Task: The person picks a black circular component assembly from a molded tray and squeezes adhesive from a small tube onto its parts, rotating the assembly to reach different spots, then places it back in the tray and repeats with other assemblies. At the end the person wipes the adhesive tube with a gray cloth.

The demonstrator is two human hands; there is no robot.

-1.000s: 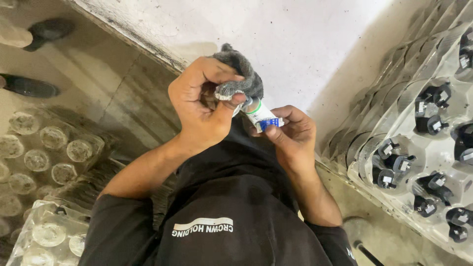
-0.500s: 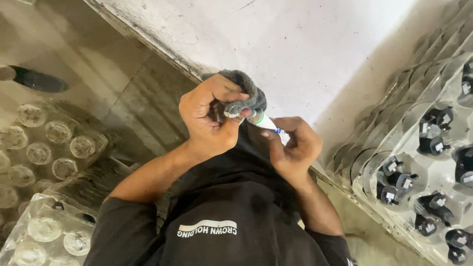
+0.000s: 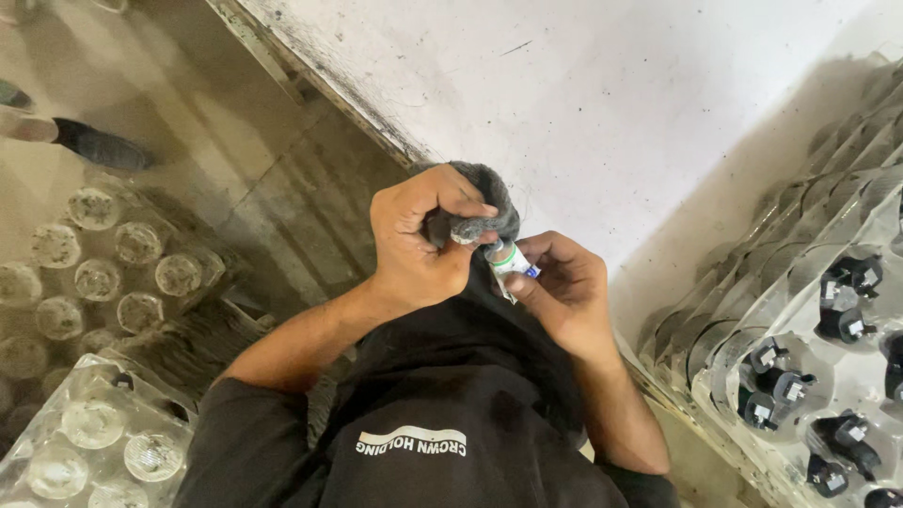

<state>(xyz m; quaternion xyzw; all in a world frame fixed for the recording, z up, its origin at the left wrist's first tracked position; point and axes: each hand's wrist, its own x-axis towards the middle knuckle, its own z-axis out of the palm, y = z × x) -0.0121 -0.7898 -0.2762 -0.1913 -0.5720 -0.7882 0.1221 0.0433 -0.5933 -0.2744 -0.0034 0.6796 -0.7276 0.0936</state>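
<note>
A factory packing floor: shrink-wrapped packs of clear bottles (image 3: 94,442) on bare concrete (image 3: 216,150), and stacked moulded trays (image 3: 847,310) of small black-capped parts beside a scuffed white worktop (image 3: 611,103).

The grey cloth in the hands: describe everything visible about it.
The grey cloth is a dark, fuzzy, worn-looking rag, bunched into a wad. The left hand grips it from the left, thumb and fingers pinching its lower edge. It is pressed over the top end of a small white bottle with a green band, which the right hand holds. It is held in the air in front of the white table.
</note>
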